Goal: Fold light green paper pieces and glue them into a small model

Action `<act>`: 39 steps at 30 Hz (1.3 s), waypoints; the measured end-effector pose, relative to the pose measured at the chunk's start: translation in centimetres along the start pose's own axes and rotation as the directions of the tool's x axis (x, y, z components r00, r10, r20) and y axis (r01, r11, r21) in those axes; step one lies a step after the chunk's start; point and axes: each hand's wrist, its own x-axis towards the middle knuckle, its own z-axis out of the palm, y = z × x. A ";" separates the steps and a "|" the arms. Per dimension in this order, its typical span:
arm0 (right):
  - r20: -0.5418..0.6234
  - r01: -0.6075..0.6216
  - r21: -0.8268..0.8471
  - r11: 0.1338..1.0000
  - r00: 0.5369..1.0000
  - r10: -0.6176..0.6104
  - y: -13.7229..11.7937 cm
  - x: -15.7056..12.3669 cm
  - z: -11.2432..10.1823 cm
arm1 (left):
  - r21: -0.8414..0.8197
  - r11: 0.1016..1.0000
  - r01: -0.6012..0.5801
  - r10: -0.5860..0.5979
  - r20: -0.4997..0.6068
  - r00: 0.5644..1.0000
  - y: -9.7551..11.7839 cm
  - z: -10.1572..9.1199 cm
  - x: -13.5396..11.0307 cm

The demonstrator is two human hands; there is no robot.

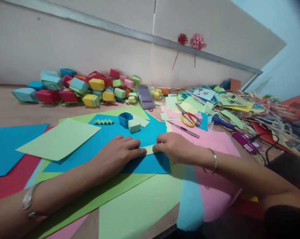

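Observation:
A narrow pale green paper strip (150, 150) lies on the blue paper sheet (154, 127) in front of me. My left hand (122, 149) presses its left end, fingers bent and closed on it. At the other end, my right hand (173, 146) pinches the strip between thumb and fingers. Just beyond them stand a small blue paper box (125, 120) and a light green paper box (134, 125), with a green strip folded in zigzags (103, 122) to their left. A pale green sheet (59, 141) rests left of my left hand.
Scissors (188, 116) and a pen (183, 128) lie on pink paper at the right. Behind them are a glue gun (223, 122), a purple power strip (246, 142) with a cable, and piled paper and sticks. Colourful paper boxes (72, 88) are heaped along the wall.

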 end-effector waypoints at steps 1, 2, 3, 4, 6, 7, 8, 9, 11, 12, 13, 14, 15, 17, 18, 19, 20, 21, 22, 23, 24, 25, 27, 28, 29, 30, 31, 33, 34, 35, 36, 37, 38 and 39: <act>0.049 0.006 0.066 0.998 0.999 -0.010 0.0 0.7 0.1 | 0.028 1.000 -0.013 0.013 -0.001 1.000 0.0 0.1 0.0; 0.078 0.004 0.132 0.991 0.997 -0.014 0.0 1.2 0.3 | 0.052 0.998 -0.025 0.026 -0.005 1.000 -0.1 0.2 0.0; 0.084 -0.004 0.192 0.981 0.996 -0.012 0.1 1.5 0.5 | 0.066 0.997 -0.039 0.040 -0.007 0.999 -0.1 0.3 0.0; 0.071 -0.007 0.246 0.969 0.997 -0.011 0.2 1.7 0.8 | 0.068 0.996 -0.051 0.051 -0.004 0.999 0.0 0.3 0.0; 0.036 0.005 0.316 0.949 0.999 -0.018 0.6 1.7 1.1 | 0.068 0.996 -0.054 0.054 0.003 0.999 0.3 -0.1 0.0; 0.024 0.011 0.328 0.945 0.999 -0.020 0.7 1.6 1.3 | 0.077 0.996 -0.045 0.044 0.014 0.999 0.6 -0.4 -0.1; 0.019 0.016 0.331 0.944 1.000 -0.024 0.8 1.5 1.3 | 0.099 0.995 -0.030 0.028 0.018 0.999 1.0 -0.8 -0.2; 0.018 0.019 0.328 0.944 0.999 -0.026 0.8 1.3 1.4 | 0.135 0.991 -0.009 0.006 0.026 1.000 1.5 -1.2 -0.3; 0.020 0.024 0.320 0.947 0.999 -0.032 0.8 1.1 1.3 | 0.220 0.975 0.027 -0.043 0.067 0.997 2.6 -1.7 -1.0; 0.023 0.028 0.315 0.949 0.999 -0.037 0.7 1.1 1.2 | 0.276 0.960 0.037 -0.059 0.073 0.996 3.2 -1.7 -1.4; 0.027 0.031 0.310 0.950 0.999 -0.041 0.7 1.1 1.2 | 0.326 0.945 0.026 -0.049 0.062 0.997 3.7 -1.7 -1.9; 0.033 0.030 0.301 0.953 0.999 -0.041 0.6 1.1 1.1 | 0.364 0.931 0.011 -0.039 0.069 0.997 4.2 -1.6 -2.4; 0.040 0.025 0.291 0.956 0.998 -0.038 0.5 1.1 1.1 | 0.388 0.922 0.008 -0.043 0.082 0.996 4.6 -1.4 -2.9; 0.051 0.011 0.270 0.963 0.998 -0.026 0.5 1.1 1.1 | 0.415 0.909 0.037 -0.092 0.113 0.989 5.2 -1.3 -3.8; 0.051 0.007 0.264 0.965 0.998 -0.021 0.5 1.1 1.1 | 0.419 0.905 0.067 -0.129 0.122 0.984 5.3 -1.4 -4.0; 0.047 0.006 0.262 0.965 0.999 -0.019 0.5 1.1 1.2 | 0.420 0.902 0.096 -0.161 0.124 0.979 5.4 -1.5 -4.1; 0.041 0.011 0.267 0.964 0.999 -0.022 0.5 1.0 1.4 | 0.421 0.898 0.125 -0.189 0.113 0.975 5.4 -1.8 -4.1; 0.033 0.015 0.276 0.961 0.999 -0.025 0.5 1.0 1.5 | 0.421 0.895 0.149 -0.208 0.098 0.973 5.3 -2.0 -3.9; 0.023 0.015 0.287 0.958 0.999 -0.023 0.5 0.9 1.6 | 0.418 0.893 0.168 -0.220 0.077 0.973 5.2 -2.2 -3.5; 0.014 0.010 0.296 0.955 1.000 -0.015 0.5 0.8 1.7 | 0.414 0.889 0.196 -0.236 0.048 0.971 5.0 -2.3 -3.0; 0.005 -0.001 0.299 0.954 1.000 -0.001 0.5 0.8 1.8 | 0.404 0.887 0.224 -0.254 0.022 0.967 4.8 -2.3 -2.5; -0.008 -0.019 0.295 0.955 1.000 0.023 0.4 0.8 1.9 | 0.380 0.888 0.259 -0.275 -0.011 0.961 4.5 -2.2 -2.0; -0.042 -0.060 0.258 0.964 0.996 0.073 0.2 0.9 1.8 | 0.301 0.904 0.304 -0.309 -0.032 0.951 4.1 -1.6 -1.2; -0.056 -0.075 0.229 0.970 0.994 0.090 0.1 0.9 1.6 | 0.260 0.912 0.316 -0.324 -0.013 0.946 3.9 -1.3 -0.9; -0.062 -0.086 0.200 0.976 0.993 0.100 0.1 1.0 1.5 | 0.225 0.919 0.325 -0.336 0.014 0.942 3.7 -1.0 -0.8; -0.061 -0.095 0.172 0.981 0.992 0.107 0.1 1.0 1.3 | 0.197 0.923 0.331 -0.345 0.039 0.938 3.6 -0.7 -0.7; -0.049 -0.100 0.148 0.984 0.993 0.109 0.1 1.0 1.2 | 0.177 0.925 0.335 -0.349 0.054 0.935 3.5 -0.6 -0.7; -0.020 -0.100 0.116 0.988 0.994 0.103 0.2 1.0 1.0 | 0.154 0.929 0.337 -0.348 0.043 0.937 3.4 -0.5 -0.7; -0.019 -0.093 0.103 0.990 0.995 0.096 0.3 0.9 1.1 | 0.149 0.931 0.332 -0.340 0.028 0.940 3.4 -0.6 -0.8; -0.033 -0.081 0.087 0.993 0.996 0.084 0.4 0.8 1.2 | 0.149 0.935 0.322 -0.328 0.014 0.945 3.4 -0.7 -0.8; -0.063 -0.067 0.066 0.996 0.995 0.071 0.4 0.7 1.3 | 0.153 0.939 0.309 -0.313 0.000 0.950 3.4 -0.9 -0.8; -0.108 -0.053 0.038 0.998 0.993 0.057 0.4 0.6 1.6 | 0.161 0.942 0.293 -0.295 -0.013 0.955 3.4 -1.0 -0.9; -0.160 -0.039 0.003 0.999 0.986 0.039 0.4 0.5 1.8 | 0.174 0.945 0.278 -0.277 -0.029 0.960 3.4 -1.1 -0.9; -0.215 -0.025 -0.034 0.999 0.976 0.017 0.3 0.4 2.0 | 0.189 0.946 0.265 -0.260 -0.048 0.964 3.5 -1.1 -1.0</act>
